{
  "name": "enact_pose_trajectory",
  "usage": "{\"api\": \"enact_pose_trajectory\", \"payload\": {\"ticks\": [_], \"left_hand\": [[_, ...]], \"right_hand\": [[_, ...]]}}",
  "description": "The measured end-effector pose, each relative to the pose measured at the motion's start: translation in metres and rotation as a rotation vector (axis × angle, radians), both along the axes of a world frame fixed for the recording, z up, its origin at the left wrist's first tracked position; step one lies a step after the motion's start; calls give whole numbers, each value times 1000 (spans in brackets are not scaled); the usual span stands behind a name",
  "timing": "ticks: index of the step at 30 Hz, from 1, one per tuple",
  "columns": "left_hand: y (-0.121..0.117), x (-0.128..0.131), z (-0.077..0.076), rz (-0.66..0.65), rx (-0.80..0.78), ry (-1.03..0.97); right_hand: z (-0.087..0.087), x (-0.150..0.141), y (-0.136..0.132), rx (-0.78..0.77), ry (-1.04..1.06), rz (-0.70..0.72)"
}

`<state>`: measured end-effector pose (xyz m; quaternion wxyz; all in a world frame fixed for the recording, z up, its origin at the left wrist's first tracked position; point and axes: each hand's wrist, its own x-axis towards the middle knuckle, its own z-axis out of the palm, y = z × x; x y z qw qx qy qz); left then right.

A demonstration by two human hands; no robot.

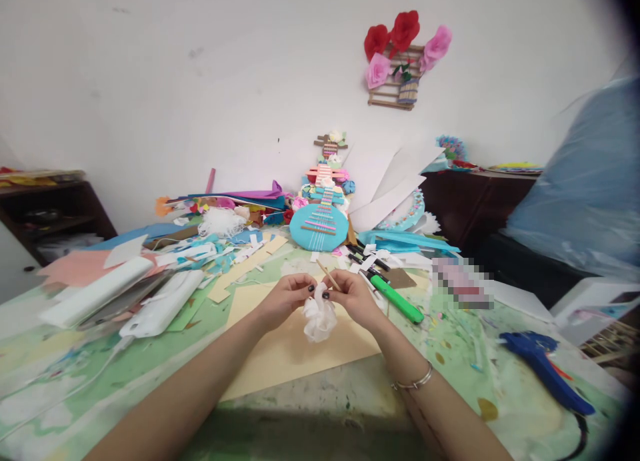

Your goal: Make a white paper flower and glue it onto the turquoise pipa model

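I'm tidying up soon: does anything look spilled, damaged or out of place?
Yes. Brown spots mark the green cover at right, perhaps old drips. White scraps lie strewn farther back, looking untidy. A pixelated patch hides something at right. The white bundle shows no clear damage.

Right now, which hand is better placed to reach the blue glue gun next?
Probably the right hand: the blue glue gun lies on that side; the left hand would reach across. The right does hold a thin stick, though.
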<state>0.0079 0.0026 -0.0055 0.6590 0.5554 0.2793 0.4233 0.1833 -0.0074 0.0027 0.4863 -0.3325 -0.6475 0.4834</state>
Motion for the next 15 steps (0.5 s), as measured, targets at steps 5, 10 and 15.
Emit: {"api": "enact_pose_trajectory", "payload": {"ticks": [5, 10, 15], "left_hand": [[0, -2, -1, -29, -42, -21], [0, -1, -2, -8, -42, -20], [1, 2, -4, 59, -9, 26]], "right_hand": [[-1, 2, 0, -6, 13, 47], [-1, 3, -1, -1, 19, 71], [1, 3, -2, 5, 10, 71]]}}
